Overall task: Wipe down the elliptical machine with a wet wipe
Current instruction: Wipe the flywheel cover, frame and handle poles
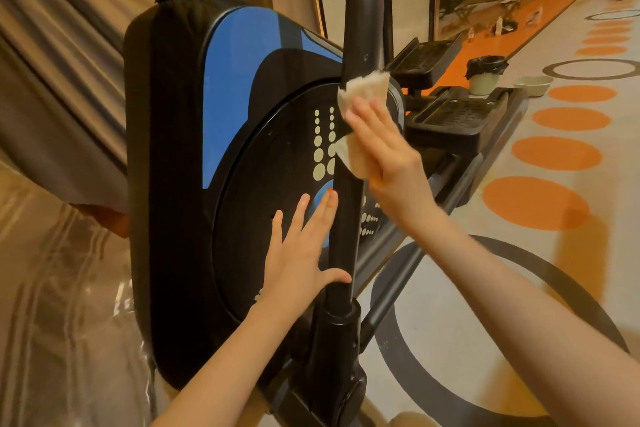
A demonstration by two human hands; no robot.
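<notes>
Our right hand (384, 149) presses the wet wipe (360, 121) around the black upright bar (349, 211) with near-straight fingers — soft, limp, light stuff, we judge, best held flat under the palm. Our left hand (301, 253) lies spread open, near and low, on the elliptical machine (180, 184) — rigid, heavy, steady.

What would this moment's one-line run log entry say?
step: wiping upright bar | right hand: presses wet wipe on bar | left hand: flat on flywheel cover, thumb at bar
</notes>
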